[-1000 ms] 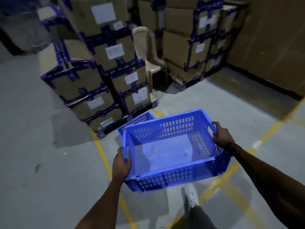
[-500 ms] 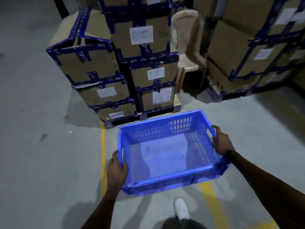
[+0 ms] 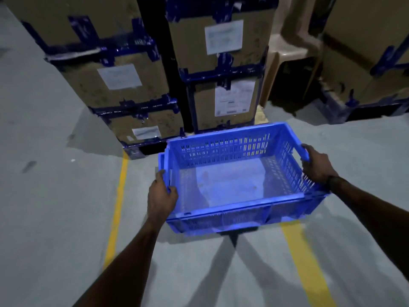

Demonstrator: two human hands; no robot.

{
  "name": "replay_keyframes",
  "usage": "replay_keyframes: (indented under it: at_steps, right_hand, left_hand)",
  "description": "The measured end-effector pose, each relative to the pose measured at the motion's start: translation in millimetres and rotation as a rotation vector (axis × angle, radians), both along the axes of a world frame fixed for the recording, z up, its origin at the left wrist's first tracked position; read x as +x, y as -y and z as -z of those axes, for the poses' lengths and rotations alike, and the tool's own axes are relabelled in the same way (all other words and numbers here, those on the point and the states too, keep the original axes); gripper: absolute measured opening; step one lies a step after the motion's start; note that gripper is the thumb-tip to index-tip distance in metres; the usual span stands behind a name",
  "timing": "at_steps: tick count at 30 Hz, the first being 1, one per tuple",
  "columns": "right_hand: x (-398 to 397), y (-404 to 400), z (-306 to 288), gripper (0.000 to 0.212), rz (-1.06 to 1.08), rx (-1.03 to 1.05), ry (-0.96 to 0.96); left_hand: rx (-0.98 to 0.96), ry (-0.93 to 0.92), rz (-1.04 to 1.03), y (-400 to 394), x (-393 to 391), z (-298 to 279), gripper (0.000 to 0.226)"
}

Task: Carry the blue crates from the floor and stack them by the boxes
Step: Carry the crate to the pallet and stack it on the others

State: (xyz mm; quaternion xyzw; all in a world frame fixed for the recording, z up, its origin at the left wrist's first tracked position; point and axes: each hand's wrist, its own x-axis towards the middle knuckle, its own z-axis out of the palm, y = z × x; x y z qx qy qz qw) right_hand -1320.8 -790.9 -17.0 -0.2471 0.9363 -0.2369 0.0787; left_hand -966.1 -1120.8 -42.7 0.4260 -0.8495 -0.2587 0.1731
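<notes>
An empty blue crate (image 3: 232,185) with slotted walls sits level between my hands, low over the floor. My left hand (image 3: 161,196) grips its left short rim and my right hand (image 3: 316,165) grips the handle on its right short side. A second blue crate (image 3: 162,160) shows only as a thin edge under the left side of the one I hold. Just beyond the crate's far wall stand the stacked cardboard boxes (image 3: 223,100), bound with blue tape and carrying white labels.
A beige plastic chair (image 3: 290,56) stands between the box stacks, right of the middle. More taped boxes (image 3: 365,63) fill the right. Yellow floor lines (image 3: 117,204) run on the grey concrete either side of me. Open floor lies to the left.
I have walked closer to the boxes: they grew and now stand right behind the crate. Both hands kept their grip and the crate stays level. My shoe has dropped out of view.
</notes>
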Motion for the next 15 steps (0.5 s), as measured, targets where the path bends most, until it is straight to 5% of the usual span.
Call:
replay_keyframes:
  at_steps: [7, 15]
  right_hand:
    - [-46.0, 50.1, 121.6, 0.055, -0.033, -0.033, -0.069]
    - [-95.7, 90.8, 145.2, 0.056, -0.029, -0.068, -0.200]
  left_hand:
    - [-0.008, -0.057, -0.069, 41.6, -34.1, 112.2, 0.056]
    - [-0.011, -0.154, -0.024, 71.3, -69.6, 134.4, 0.047]
